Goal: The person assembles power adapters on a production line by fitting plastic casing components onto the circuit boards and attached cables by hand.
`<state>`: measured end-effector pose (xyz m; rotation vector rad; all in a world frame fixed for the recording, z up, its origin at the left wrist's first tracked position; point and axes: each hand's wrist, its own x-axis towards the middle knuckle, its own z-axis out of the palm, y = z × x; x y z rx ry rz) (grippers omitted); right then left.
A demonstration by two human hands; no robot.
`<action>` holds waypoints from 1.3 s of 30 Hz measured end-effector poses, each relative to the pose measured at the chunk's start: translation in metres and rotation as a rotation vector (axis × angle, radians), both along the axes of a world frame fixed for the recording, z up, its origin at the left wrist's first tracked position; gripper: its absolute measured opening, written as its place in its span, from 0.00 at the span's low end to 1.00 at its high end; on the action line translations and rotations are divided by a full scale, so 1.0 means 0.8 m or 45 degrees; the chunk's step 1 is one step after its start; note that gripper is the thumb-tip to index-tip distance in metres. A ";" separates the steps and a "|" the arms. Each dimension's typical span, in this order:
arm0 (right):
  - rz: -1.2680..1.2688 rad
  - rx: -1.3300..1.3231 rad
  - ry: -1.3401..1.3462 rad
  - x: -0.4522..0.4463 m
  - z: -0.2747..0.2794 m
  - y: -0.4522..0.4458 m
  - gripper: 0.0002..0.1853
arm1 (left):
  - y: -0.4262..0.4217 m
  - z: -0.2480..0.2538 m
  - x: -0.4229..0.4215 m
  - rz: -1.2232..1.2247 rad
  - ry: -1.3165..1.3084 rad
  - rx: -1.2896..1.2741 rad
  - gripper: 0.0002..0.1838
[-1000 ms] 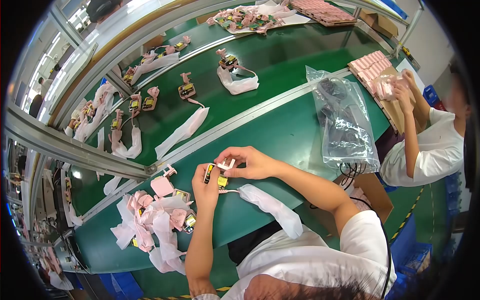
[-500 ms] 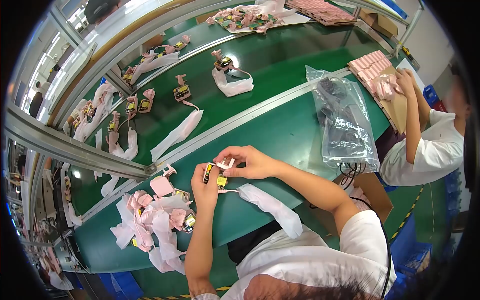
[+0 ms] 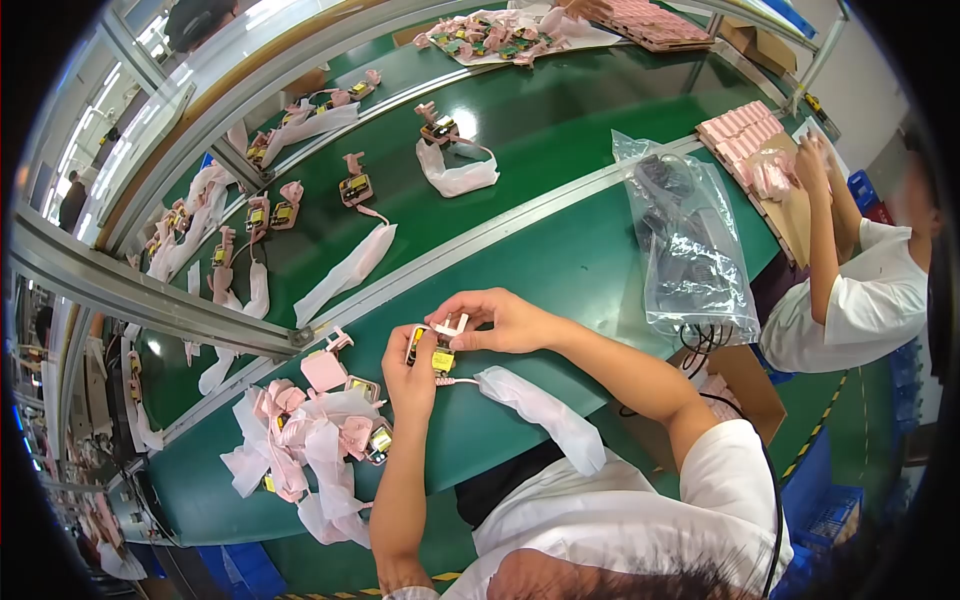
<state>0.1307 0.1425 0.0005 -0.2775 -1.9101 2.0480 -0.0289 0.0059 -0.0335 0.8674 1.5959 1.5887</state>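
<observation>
My left hand (image 3: 409,372) is closed around an opened charger (image 3: 443,361) whose yellow transformer shows between the fingers. My right hand (image 3: 505,322) pinches the pale pink plug piece (image 3: 452,325) at the charger's top; the fingers partly hide where the two parts meet. From the charger a short pink cable leads into a white wrapping sleeve (image 3: 540,410), which lies across the bench edge toward my lap. Left of my left hand sits a heap of similar pink chargers (image 3: 323,371) and white-sleeved cables (image 3: 325,455).
Beyond a metal rail, a green conveyor (image 3: 560,130) carries spaced chargers (image 3: 355,188) with wrapped cables. A clear plastic bag (image 3: 690,240) with dark contents lies to the right. A co-worker (image 3: 850,280) handles pink parts beside a stacked tray (image 3: 742,135). A metal post stands left.
The chargers on the conveyor have shifted slightly left. My hands stay almost in place, with the charger turned a little. Another person's hand has appeared at the far pink pile; the co-worker's hands moved slightly.
</observation>
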 end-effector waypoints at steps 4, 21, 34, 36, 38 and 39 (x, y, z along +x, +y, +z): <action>-0.002 0.042 -0.012 0.001 0.004 0.001 0.22 | -0.002 0.015 0.004 0.020 -0.123 0.009 0.07; 0.019 0.045 0.050 0.001 0.001 0.002 0.21 | -0.007 0.021 0.012 0.039 0.061 0.055 0.04; -0.014 0.045 0.047 0.001 0.011 -0.004 0.20 | -0.009 0.024 0.010 0.098 0.111 0.046 0.05; -0.009 0.048 0.038 0.000 0.005 -0.004 0.19 | -0.008 0.024 0.011 0.104 0.171 0.049 0.05; 0.034 0.053 -0.029 0.002 0.005 -0.001 0.20 | -0.010 0.033 0.014 0.117 0.240 0.057 0.05; 0.054 0.028 -0.052 0.003 0.004 0.000 0.21 | -0.010 0.033 0.013 0.098 0.286 0.071 0.05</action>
